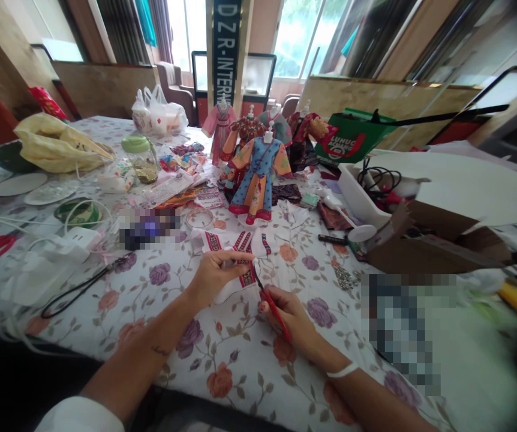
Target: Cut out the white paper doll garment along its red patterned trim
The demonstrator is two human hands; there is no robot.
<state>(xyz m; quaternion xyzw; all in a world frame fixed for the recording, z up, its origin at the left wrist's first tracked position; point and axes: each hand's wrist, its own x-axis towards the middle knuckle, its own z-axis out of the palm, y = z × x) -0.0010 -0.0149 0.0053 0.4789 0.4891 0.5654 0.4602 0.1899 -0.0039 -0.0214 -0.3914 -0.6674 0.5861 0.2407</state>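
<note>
My right hand (288, 315) is closed around the red handles of a pair of scissors (277, 313). Their dark blades point up and away, toward the fingertips of my left hand (216, 275). That hand pinches a small white piece of fabric (242, 279) with a red and black patterned band. Whether the blades touch the fabric is too small to tell. More white cloth pieces with patterned strips (213, 241) lie just beyond my fingers. Behind them stands a small blue and orange dress (258, 180) on a white doll-sized form.
Other small dressed forms (221, 132) stand behind. At right are a cardboard box (433, 240), a white tray (361, 195) and a green bag (352, 135). A glass jar (141, 159), chargers (78, 240) and white cables are at left, on the flowered tablecloth (150, 306).
</note>
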